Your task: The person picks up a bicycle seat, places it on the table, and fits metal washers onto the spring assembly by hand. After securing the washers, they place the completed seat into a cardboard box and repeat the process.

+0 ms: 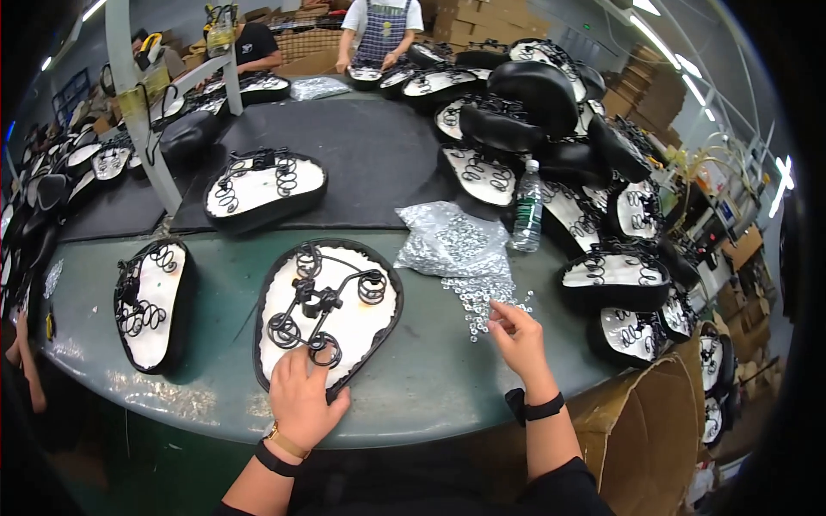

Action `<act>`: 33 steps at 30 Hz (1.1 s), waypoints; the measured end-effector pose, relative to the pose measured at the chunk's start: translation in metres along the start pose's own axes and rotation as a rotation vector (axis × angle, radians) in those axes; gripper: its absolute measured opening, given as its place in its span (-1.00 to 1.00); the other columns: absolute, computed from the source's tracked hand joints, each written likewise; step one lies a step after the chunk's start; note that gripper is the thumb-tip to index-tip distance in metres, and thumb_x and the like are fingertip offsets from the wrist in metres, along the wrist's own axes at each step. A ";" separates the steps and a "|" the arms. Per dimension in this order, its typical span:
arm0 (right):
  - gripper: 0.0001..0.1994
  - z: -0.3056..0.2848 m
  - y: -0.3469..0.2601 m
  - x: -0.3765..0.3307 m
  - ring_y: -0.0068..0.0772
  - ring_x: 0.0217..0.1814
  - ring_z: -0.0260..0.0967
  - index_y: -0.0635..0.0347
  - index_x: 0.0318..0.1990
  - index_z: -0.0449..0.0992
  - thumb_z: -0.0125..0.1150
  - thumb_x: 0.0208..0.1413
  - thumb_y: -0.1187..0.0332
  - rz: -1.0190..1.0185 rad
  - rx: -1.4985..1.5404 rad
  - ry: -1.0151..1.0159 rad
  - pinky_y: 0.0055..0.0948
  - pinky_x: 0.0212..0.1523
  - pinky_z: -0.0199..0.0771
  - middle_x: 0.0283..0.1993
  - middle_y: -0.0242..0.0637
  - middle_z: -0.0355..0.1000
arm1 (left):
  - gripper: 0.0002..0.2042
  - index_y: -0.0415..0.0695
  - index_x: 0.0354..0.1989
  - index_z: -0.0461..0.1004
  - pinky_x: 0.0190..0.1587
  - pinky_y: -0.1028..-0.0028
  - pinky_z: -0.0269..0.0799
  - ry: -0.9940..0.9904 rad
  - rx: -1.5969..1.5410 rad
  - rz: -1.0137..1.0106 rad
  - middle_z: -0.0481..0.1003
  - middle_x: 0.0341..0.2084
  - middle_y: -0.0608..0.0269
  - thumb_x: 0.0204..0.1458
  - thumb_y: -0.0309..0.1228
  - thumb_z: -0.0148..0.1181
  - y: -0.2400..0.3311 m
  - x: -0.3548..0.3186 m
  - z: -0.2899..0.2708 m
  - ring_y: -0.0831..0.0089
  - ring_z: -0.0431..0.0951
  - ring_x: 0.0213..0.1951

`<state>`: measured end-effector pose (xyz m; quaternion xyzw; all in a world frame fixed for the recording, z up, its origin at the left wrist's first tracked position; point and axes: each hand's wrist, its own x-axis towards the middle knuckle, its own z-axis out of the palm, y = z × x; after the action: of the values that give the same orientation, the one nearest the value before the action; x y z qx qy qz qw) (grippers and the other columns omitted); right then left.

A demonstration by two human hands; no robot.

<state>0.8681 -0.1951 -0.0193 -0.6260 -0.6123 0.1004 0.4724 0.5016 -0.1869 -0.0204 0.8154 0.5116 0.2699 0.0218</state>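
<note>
An upturned bicycle saddle (pixel 361 322) lies before me on the green table, its white underside up, with black coil springs and a metal frame on it. My left hand (pixel 305 396) grips its narrow near end, fingers over the edge beside the front spring and thumb along the side. To the right, small shiny metal nuts (pixel 478 303) spill from a clear plastic bag (pixel 452 236). My right hand (pixel 519 340) is at the right edge of these nuts, thumb and forefinger apart. I see nothing between its fingertips.
Two more upturned saddles lie at the left (pixel 159 310) and on the black mat (pixel 267 189). A water bottle (pixel 527 211) stands by a large saddle pile (pixel 542 95). An open cardboard box (pixel 650 421) is at lower right. Across the table, a person in an apron (pixel 385 30) handles saddles.
</note>
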 end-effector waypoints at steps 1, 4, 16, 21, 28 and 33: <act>-0.66 -0.010 0.012 -0.006 -0.44 -0.32 0.57 0.20 0.09 0.67 0.38 0.13 0.54 0.098 -0.069 -0.069 -0.43 -0.23 0.60 -0.15 -0.21 0.62 | -0.30 -0.12 0.19 0.46 0.22 -0.02 0.32 0.002 -0.059 0.007 0.42 0.07 -0.04 -0.23 -0.27 0.52 -0.001 -0.001 0.000 -0.03 0.43 0.12; -0.69 -0.017 0.029 -0.020 -0.27 -0.32 0.58 0.13 0.06 0.69 0.40 0.14 0.43 0.139 -0.199 -0.173 -0.30 -0.24 0.60 -0.20 -0.23 0.59 | -0.33 -0.16 0.13 0.48 0.24 -0.06 0.31 0.002 -0.146 0.072 0.44 0.05 -0.01 -0.25 -0.31 0.57 -0.008 -0.005 -0.012 0.00 0.43 0.13; -0.84 0.000 0.011 -0.025 -0.08 -0.20 0.58 0.07 -0.22 0.73 0.47 0.05 0.29 0.016 -0.443 -0.388 -0.13 -0.17 0.61 -0.25 -0.29 0.58 | -0.76 -0.04 -0.36 0.60 -0.08 0.17 0.32 -0.047 -0.282 0.270 0.45 -0.41 0.25 -0.19 -0.34 0.55 0.005 -0.031 -0.021 0.16 0.49 -0.24; -0.87 0.000 -0.003 -0.029 -0.29 -0.33 0.59 0.17 -0.24 0.71 0.48 0.07 0.38 0.065 -0.334 -0.355 -0.31 -0.24 0.61 -0.33 -0.28 0.59 | -0.85 -0.06 -0.34 0.57 -0.15 0.24 0.35 -0.035 -0.420 0.333 0.39 -0.42 0.25 -0.02 -0.36 0.43 0.063 -0.030 0.014 0.24 0.47 -0.29; -0.89 0.017 -0.110 -0.059 -0.56 -0.30 0.53 0.26 -0.22 0.72 0.48 0.10 0.54 0.016 0.482 -0.581 -0.54 -0.28 0.51 -0.31 -0.34 0.61 | -0.88 -0.09 -0.20 0.63 -0.16 0.28 0.38 -0.040 -0.676 0.111 0.48 -0.39 0.23 0.17 -0.35 0.36 0.067 -0.033 -0.019 0.21 0.51 -0.29; -0.83 0.042 -0.128 -0.069 -0.38 -0.35 0.55 0.20 -0.13 0.75 0.47 0.11 0.52 -0.182 0.385 -0.510 -0.44 -0.32 0.52 -0.34 -0.26 0.59 | -0.84 -0.21 -0.20 0.64 -0.26 0.36 0.43 -0.163 -0.997 -0.074 0.52 -0.41 0.20 0.28 -0.36 0.29 0.052 -0.043 -0.023 0.30 0.51 -0.36</act>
<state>0.7365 -0.2596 0.0185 -0.4225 -0.7342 0.3251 0.4205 0.5192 -0.2539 -0.0027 0.7054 0.3459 0.4160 0.4578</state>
